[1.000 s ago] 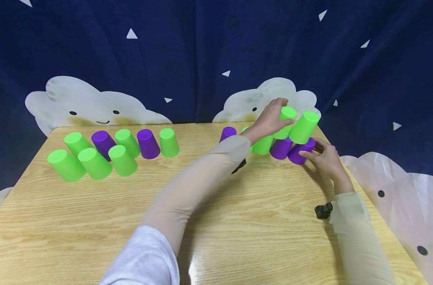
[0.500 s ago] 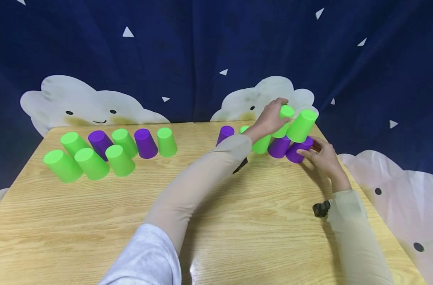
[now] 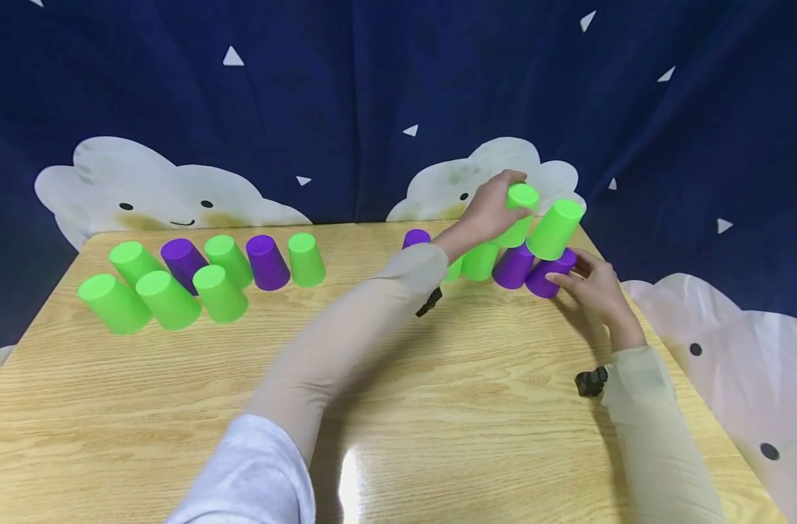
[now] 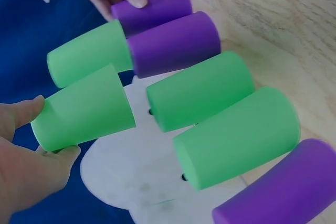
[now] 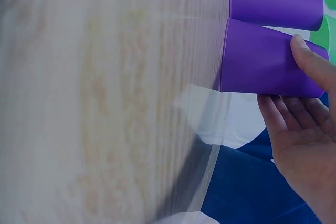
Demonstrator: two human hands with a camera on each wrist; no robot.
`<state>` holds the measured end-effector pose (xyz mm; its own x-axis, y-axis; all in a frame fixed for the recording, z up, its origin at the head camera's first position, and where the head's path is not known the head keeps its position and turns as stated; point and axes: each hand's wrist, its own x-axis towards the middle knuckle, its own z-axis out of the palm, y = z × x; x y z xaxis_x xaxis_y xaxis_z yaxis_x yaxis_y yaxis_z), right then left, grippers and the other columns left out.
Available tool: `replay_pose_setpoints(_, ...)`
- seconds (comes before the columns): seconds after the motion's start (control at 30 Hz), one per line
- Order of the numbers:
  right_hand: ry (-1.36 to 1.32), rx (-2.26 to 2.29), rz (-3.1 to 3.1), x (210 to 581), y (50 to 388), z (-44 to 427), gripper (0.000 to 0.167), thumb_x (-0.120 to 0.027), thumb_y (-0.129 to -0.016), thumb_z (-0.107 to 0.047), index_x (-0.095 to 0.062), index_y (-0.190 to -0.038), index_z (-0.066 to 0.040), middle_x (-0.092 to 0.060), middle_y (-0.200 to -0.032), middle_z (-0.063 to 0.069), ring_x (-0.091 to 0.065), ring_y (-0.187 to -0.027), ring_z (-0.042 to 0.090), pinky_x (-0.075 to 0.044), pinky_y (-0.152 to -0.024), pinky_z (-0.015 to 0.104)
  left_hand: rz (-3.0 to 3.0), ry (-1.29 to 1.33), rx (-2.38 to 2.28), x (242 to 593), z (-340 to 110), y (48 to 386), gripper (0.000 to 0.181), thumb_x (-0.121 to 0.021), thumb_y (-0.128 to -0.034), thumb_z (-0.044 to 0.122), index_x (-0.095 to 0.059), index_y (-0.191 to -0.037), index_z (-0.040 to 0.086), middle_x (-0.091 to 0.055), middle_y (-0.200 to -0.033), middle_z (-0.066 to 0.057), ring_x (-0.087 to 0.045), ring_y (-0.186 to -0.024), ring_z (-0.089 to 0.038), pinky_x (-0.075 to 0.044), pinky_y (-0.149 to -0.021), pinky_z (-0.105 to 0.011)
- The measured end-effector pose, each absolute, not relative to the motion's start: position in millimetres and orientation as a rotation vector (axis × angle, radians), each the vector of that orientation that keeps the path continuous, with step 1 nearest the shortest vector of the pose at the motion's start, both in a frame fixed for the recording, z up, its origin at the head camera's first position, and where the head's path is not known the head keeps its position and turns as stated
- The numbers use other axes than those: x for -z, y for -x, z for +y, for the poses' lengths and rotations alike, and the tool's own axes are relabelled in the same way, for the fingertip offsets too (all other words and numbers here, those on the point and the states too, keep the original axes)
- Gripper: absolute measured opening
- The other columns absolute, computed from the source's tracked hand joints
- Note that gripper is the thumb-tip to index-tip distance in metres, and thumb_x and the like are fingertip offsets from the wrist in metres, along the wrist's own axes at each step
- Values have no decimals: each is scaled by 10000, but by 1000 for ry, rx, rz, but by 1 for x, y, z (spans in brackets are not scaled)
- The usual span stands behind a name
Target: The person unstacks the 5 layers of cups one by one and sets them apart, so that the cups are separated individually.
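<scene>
Green cup (image 4: 84, 109), upside down, pinched near its closed end between thumb and fingers of the left hand (image 3: 490, 211), held above the right-side row of cups (image 3: 480, 262), with a gap beneath its rim. Stretched diagonally across the wooden table (image 3: 477, 407) from lower left: the left arm (image 3: 332, 364). At the row's right end, a purple cup (image 5: 260, 61) gripped by the right hand (image 3: 597, 291), thumb on its near face and fingers behind, right forearm (image 3: 653, 429) extended below. Straddling that purple cup and its purple neighbour (image 3: 512, 266): a second green cup (image 3: 554, 229).
</scene>
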<state>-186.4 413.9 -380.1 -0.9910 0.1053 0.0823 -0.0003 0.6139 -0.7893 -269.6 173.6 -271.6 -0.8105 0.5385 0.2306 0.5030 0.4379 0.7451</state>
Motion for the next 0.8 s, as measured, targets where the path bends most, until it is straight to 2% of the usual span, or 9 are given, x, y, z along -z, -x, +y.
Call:
replay_pose_setpoints(0.37,83,-1311,-2720,379,186,413,667,-703,-927,-261,-409,-1452,25,-518,-1344,268,-496,-1257,402,-479,-854,99,2543,-1045,-1486,263,131,245,574,-673,-946,159,-414,-1450,70,-483,-1443,-55,-489,-1232,-144,-386,-919,-101)
replay_pose_setpoints(0.8,79,-1302,-2714,379,185,411,674,-709,-921,-280,-418,-1442,32,-516,-1337,280,-498,-1252,410,-481,-866,104,2516,-1119,-1576,274,82,212,551,-706,-914,93,-462,-1405,38,-534,-1371,-80,-509,-1219,-158,-392,-984,-120)
